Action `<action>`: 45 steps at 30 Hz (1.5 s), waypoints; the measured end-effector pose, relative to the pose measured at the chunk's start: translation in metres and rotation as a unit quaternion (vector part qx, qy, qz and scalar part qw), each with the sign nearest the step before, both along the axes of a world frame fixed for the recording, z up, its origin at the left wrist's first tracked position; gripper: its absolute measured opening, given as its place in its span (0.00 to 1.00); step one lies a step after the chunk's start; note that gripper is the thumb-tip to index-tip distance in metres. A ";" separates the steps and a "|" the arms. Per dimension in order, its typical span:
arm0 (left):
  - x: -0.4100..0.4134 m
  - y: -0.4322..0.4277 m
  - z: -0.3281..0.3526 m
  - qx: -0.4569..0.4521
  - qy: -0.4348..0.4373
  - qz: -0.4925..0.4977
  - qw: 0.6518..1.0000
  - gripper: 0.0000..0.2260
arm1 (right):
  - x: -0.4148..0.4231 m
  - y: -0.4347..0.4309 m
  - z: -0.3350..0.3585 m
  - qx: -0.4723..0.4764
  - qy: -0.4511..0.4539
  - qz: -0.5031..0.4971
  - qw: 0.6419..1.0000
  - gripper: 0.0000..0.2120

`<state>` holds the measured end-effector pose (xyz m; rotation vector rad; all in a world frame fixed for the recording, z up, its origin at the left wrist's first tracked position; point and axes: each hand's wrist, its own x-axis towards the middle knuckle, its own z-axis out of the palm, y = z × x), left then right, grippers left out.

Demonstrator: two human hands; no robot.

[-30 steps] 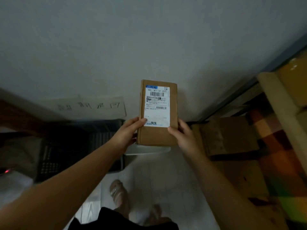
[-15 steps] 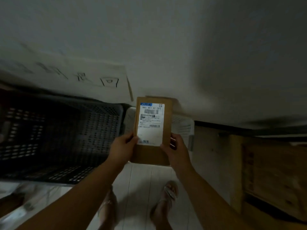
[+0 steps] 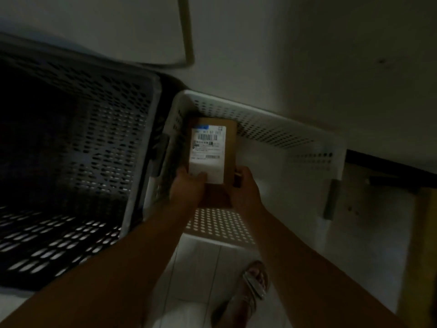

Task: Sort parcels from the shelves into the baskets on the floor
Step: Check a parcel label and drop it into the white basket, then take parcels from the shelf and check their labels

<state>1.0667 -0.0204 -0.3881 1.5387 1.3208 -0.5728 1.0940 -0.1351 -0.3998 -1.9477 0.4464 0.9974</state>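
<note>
**Item:** parcel, a flat brown carton with its white label facing up.

**Location:** within the rim of the white basket, close to its left wall. Whether its far end touches the bottom cannot be told.

**Held by:** left hand, with the thumb across the label's lower part and the fingers curled beneath. Right hand clasps the lower right edge. Both grip the near end only.

**Adjacent:** black basket, just beside the white basket on the left. Tiled floor. Sandal near the white basket's front wall.

**Step in hand (judged):** setting the parcel down in the white basket.

**Handling notes:**
- Lower the parcel until its far end rests on the bottom, then lay the near end flat.
- Release both hands together.
- Keep the label upward so it can be read.
- The carton looks rigid and light, so there is no need to drop it. Let go from height and it may land on edge or lean against the perforated wall.
- Keep it off the left wall so a corner does not catch.
- Withdraw the hands up and back over the front wall.
</note>
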 end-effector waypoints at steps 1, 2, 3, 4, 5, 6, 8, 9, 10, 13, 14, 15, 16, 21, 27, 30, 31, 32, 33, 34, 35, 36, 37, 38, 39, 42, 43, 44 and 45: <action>0.000 0.003 -0.008 -0.003 0.006 -0.003 1.000 0.25 | 0.002 0.001 -0.008 0.000 0.008 0.003 1.000 0.19; -0.002 0.006 -0.019 -0.014 0.004 -0.002 1.000 0.26 | 0.002 0.002 -0.014 0.002 0.018 0.005 1.000 0.20; -0.004 0.007 -0.025 -0.029 -0.002 0.003 1.000 0.26 | 0.001 0.002 -0.019 0.009 0.032 0.008 0.999 0.22; -0.007 0.009 -0.028 -0.042 -0.008 0.007 0.999 0.26 | -0.002 0.001 -0.021 0.017 0.048 0.009 0.999 0.25; -0.011 0.012 -0.027 -0.048 -0.012 0.001 0.999 0.24 | -0.005 0.000 -0.018 0.027 0.062 0.012 0.998 0.27; -0.014 0.014 -0.025 -0.045 -0.015 -0.015 0.999 0.23 | -0.008 -0.001 -0.015 0.029 0.071 0.016 0.997 0.28; -0.020 0.017 -0.007 -0.028 -0.014 -0.045 0.998 0.20 | -0.018 -0.004 0.004 0.025 0.079 0.041 0.996 0.27; -0.020 0.020 0.005 -0.012 -0.013 -0.062 0.998 0.19 | -0.021 -0.007 0.015 0.022 0.075 0.053 0.996 0.26; -0.019 0.024 0.027 -0.004 -0.013 -0.074 0.997 0.19 | -0.022 -0.008 0.035 0.015 0.070 0.062 0.996 0.25; -0.008 0.027 0.084 -0.015 -0.022 -0.087 0.996 0.17 | -0.020 -0.013 0.089 -0.009 0.072 0.058 0.996 0.23; -0.001 0.026 0.111 -0.016 -0.028 -0.088 0.996 0.18 | -0.016 -0.017 0.115 -0.011 0.071 0.052 0.996 0.23; 0.007 0.026 0.137 -0.015 -0.038 -0.093 0.995 0.19 | -0.011 -0.020 0.141 -0.008 0.065 0.050 0.997 0.24; 0.014 0.025 0.163 -0.012 -0.052 -0.102 0.993 0.19 | -0.006 -0.022 0.165 -0.006 0.057 0.052 0.997 0.24; 0.040 0.013 0.302 -0.008 -0.112 -0.170 0.979 0.21 | 0.024 -0.037 0.301 -0.007 -0.013 0.024 1.000 0.22; 0.062 -0.018 0.488 -0.013 -0.246 -0.250 0.936 0.22 | 0.025 -0.064 0.488 -0.007 -0.166 -0.097 0.981 0.20; 0.054 -0.050 0.581 -0.042 -0.315 -0.306 0.897 0.21 | 0.010 -0.085 0.588 -0.008 -0.240 -0.170 0.956 0.19; 0.050 -0.063 0.614 -0.055 -0.344 -0.325 0.879 0.21 | 0.002 -0.094 0.621 -0.006 -0.270 -0.200 0.942 0.18; 0.043 -0.076 0.644 -0.070 -0.370 -0.347 0.859 0.21 | -0.008 -0.103 0.651 -0.003 -0.298 -0.225 0.928 0.18; 0.039 -0.090 0.673 -0.085 -0.394 -0.365 0.839 0.21 | -0.018 -0.112 0.682 -0.002 -0.326 -0.248 0.912 0.17; 0.036 -0.099 0.693 -0.095 -0.414 -0.370 0.826 0.21 | -0.024 -0.117 0.704 -0.010 -0.344 -0.256 0.903 0.17; 0.029 -0.112 0.723 -0.108 -0.438 -0.382 0.807 0.20 | -0.035 -0.128 0.735 -0.020 -0.372 -0.276 0.886 0.17; 0.021 -0.126 0.750 -0.128 -0.462 -0.390 0.787 0.20 | -0.049 -0.141 0.764 -0.028 -0.399 -0.297 0.867 0.17; 0.012 -0.139 0.775 -0.142 -0.482 -0.393 0.770 0.20 | -0.063 -0.154 0.791 -0.030 -0.426 -0.318 0.847 0.17; 0.005 -0.154 0.797 -0.158 -0.504 -0.394 0.752 0.19 | -0.077 -0.170 0.818 -0.033 -0.454 -0.336 0.825 0.16; -0.003 -0.168 0.819 -0.171 -0.522 -0.395 0.736 0.19 | -0.091 -0.185 0.845 -0.042 -0.479 -0.352 0.803 0.16; -0.027 -0.204 0.873 -0.207 -0.572 -0.400 0.686 0.19 | -0.133 -0.223 0.909 -0.094 -0.538 -0.387 0.743 0.14; -0.041 -0.225 0.899 -0.225 -0.592 -0.406 0.658 0.19 | -0.157 -0.240 0.935 -0.111 -0.559 -0.404 0.715 0.14; -0.050 -0.236 0.917 -0.239 -0.610 -0.407 0.637 0.18 | -0.172 -0.250 0.952 -0.118 -0.573 -0.412 0.699 0.13; -0.058 -0.244 0.934 -0.250 -0.622 -0.406 0.621 0.18 | -0.185 -0.258 0.965 -0.119 -0.578 -0.421 0.689 0.12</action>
